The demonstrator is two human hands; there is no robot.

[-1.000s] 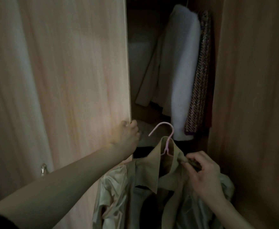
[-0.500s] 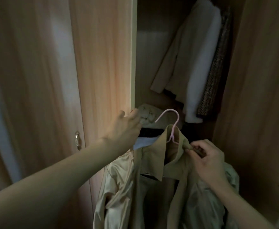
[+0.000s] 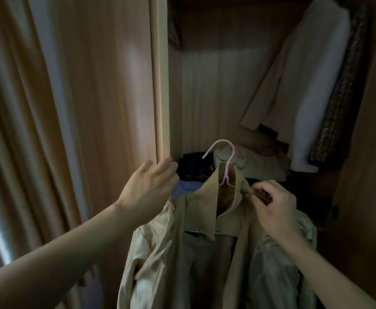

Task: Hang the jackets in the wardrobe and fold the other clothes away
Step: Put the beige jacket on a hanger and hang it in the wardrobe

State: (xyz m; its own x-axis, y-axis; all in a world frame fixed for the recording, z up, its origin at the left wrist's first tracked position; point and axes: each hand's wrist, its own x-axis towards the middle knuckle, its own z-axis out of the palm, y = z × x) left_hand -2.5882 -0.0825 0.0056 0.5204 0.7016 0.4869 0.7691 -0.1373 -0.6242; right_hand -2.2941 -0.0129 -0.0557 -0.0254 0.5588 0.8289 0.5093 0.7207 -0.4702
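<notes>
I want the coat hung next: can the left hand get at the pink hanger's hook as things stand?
Probably yes. The left hand is by the door edge, fingers loose and holding nothing, and the pink hook stands clear above the beige coat's collar with nothing between them.

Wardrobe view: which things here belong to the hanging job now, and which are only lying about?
In the job:
- beige jacket, pinched at the collar by the right hand
- pink hanger inside it
- wardrobe door, its edge under the left hand

Lying about:
- white coat, already hung
- patterned garment beside it
- piled clothes on the wardrobe floor
</notes>
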